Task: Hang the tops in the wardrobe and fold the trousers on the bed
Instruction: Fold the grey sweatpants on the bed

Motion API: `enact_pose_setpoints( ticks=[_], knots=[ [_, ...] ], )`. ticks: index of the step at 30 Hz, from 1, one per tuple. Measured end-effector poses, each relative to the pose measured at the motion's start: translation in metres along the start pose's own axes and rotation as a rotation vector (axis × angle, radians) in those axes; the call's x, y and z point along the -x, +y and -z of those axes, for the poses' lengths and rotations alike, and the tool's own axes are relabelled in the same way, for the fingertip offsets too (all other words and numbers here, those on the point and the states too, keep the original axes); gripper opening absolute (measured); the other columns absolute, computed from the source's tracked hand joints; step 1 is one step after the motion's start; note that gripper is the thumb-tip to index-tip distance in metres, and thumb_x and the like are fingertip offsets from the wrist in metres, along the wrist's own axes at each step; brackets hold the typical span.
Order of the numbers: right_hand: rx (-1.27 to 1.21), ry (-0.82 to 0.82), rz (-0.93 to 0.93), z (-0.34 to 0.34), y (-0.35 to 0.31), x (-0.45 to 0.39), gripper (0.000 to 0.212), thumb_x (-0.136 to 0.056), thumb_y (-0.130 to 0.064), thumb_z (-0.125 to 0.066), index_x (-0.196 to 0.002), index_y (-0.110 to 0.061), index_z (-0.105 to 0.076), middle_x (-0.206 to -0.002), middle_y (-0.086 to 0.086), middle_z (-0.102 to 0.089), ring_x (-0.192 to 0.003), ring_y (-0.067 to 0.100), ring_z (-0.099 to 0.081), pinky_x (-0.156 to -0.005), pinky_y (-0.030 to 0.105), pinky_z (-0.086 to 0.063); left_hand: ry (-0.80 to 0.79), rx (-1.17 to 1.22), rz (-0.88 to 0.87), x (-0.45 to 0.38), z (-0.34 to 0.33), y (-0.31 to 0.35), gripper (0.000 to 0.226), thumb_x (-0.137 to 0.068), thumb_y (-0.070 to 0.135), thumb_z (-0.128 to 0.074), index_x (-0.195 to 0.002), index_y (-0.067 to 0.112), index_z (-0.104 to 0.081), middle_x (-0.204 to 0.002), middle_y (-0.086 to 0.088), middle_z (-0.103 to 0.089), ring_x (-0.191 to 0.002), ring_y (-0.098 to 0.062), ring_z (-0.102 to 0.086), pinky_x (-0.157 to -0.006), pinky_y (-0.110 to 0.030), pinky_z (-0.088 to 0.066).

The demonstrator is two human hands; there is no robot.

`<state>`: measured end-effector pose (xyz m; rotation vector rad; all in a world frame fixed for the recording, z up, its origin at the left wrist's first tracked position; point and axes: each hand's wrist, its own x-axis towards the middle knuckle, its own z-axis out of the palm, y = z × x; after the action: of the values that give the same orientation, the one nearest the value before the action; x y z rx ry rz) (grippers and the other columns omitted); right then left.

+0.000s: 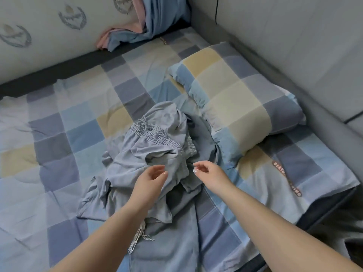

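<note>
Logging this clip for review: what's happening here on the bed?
A person is reaching with both bare hands toward a crumpled heap of grey-blue drawstring trousers on the checked bedsheet. The left hand hovers just over the fabric and the right hand is beside it, fingers loosely curled; neither has a grip yet. A matching pillow lies to the right. Nothing is folded so far.

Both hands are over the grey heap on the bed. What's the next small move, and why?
Probably pinch the elastic waistband of the crumpled grey trousers and lift to shake them flat. Left hand and right hand hover open over the heap, holding nothing, and the trousers lie bunched, unfoldable as they are.
</note>
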<state>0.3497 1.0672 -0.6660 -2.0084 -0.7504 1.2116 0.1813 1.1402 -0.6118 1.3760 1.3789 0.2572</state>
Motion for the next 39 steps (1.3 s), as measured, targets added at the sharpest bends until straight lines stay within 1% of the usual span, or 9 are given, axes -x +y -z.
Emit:
enact_pose_setpoints(
  ticks=[4,11,16,20,25,29,33,36,39],
  knots=[
    [-0.043,-0.034,-0.007,-0.017,0.026,-0.061,0.037,-0.097,-0.022,-0.051,-0.134,-0.018,-0.051,-0.133,-0.003,-0.054,-0.123,0.011,-0.051,-0.098,0.019,-0.037,0.004,0.033,0.001,-0.053,-0.035,-0.026,0.044,-0.093,0.018,-0.056,-0.136,0.022,-0.047,-0.128,0.006,-0.054,-0.108,-0.005,-0.055,-0.098,-0.033,-0.046],
    [-0.136,-0.102,-0.02,-0.056,0.047,-0.149,0.055,-0.099,-0.021,-0.044,-0.15,-0.025,-0.024,-0.152,-0.003,-0.032,-0.138,0.017,-0.034,-0.111,0.034,-0.032,-0.003,0.153,-0.009,-0.122,-0.066,-0.062,0.065,-0.091,0.019,-0.061,-0.146,0.035,-0.031,-0.143,0.007,-0.044,-0.129,-0.012,-0.047,-0.107,-0.042,-0.042],
    [-0.189,-0.086,0.037,-0.065,0.039,-0.137,0.036,-0.091,-0.015,-0.058,-0.128,-0.017,-0.055,-0.117,0.001,-0.064,-0.11,0.015,-0.059,-0.092,0.029,-0.05,-0.026,0.315,0.046,-0.117,-0.065,-0.061,0.062,-0.093,0.017,-0.06,-0.145,0.034,-0.031,-0.134,0.005,-0.055,-0.112,-0.01,-0.061,-0.096,-0.035,-0.051],
    [-0.181,-0.22,0.194,-0.066,0.016,-0.094,0.02,-0.089,-0.01,-0.058,-0.103,-0.023,-0.063,-0.094,-0.008,-0.068,-0.09,0.005,-0.063,-0.081,0.022,-0.051,-0.021,0.415,0.14,-0.097,-0.045,-0.041,0.061,-0.09,0.03,-0.063,-0.143,0.034,-0.033,-0.131,0.002,-0.055,-0.107,-0.011,-0.062,-0.088,-0.034,-0.054],
    [-0.168,-0.426,0.268,-0.067,-0.027,-0.034,0.029,-0.085,-0.016,-0.052,-0.107,-0.023,-0.069,-0.103,-0.003,-0.072,-0.102,0.007,-0.064,-0.093,0.029,-0.051,0.112,0.302,0.168,-0.056,0.003,-0.019,0.042,-0.084,0.026,-0.07,-0.123,0.017,-0.058,-0.096,-0.007,-0.071,-0.082,-0.015,-0.07,-0.072,-0.031,-0.055],
    [-0.175,-0.335,0.29,-0.064,-0.073,0.008,0.029,-0.09,-0.008,-0.052,-0.098,-0.036,-0.056,-0.1,0.001,-0.067,-0.09,0.015,-0.066,-0.086,0.031,-0.054,0.156,0.035,-0.004,-0.004,0.051,0.011,0.016,-0.085,0.011,-0.062,-0.095,0.022,-0.069,-0.079,0.002,-0.072,-0.075,-0.014,-0.068,-0.07,-0.03,-0.055],
    [0.0,-0.335,0.368,-0.059,-0.126,0.045,0.064,-0.091,-0.011,-0.052,-0.14,-0.045,-0.03,-0.101,-0.008,-0.059,-0.067,0.006,-0.058,-0.07,0.023,-0.05,0.158,-0.177,-0.163,0.056,0.102,0.048,0.015,-0.079,0.013,-0.059,-0.078,0.027,-0.064,-0.064,0.017,-0.062,-0.058,-0.001,-0.051,-0.055,-0.016,-0.04],
    [0.204,-0.313,0.445,-0.059,-0.159,0.069,0.062,-0.09,-0.011,-0.052,-0.144,-0.036,-0.033,-0.131,-0.001,-0.054,-0.109,0.017,-0.057,-0.097,0.029,-0.045,0.087,-0.278,-0.233,0.1,0.139,0.07,0.018,-0.072,0.023,-0.056,-0.083,0.034,-0.064,-0.075,0.014,-0.063,-0.07,-0.003,-0.055,-0.063,-0.02,-0.043],
    [0.314,-0.253,0.514,-0.062,-0.184,0.095,0.055,-0.089,-0.015,-0.057,-0.139,-0.031,-0.043,-0.132,0.002,-0.053,-0.121,0.019,-0.05,-0.102,0.033,-0.042,0.037,-0.304,-0.303,0.151,0.177,0.09,0.023,-0.065,0.042,-0.058,-0.088,0.043,-0.062,-0.084,0.016,-0.063,-0.08,-0.005,-0.058,-0.067,-0.017,-0.046]
  ],
)
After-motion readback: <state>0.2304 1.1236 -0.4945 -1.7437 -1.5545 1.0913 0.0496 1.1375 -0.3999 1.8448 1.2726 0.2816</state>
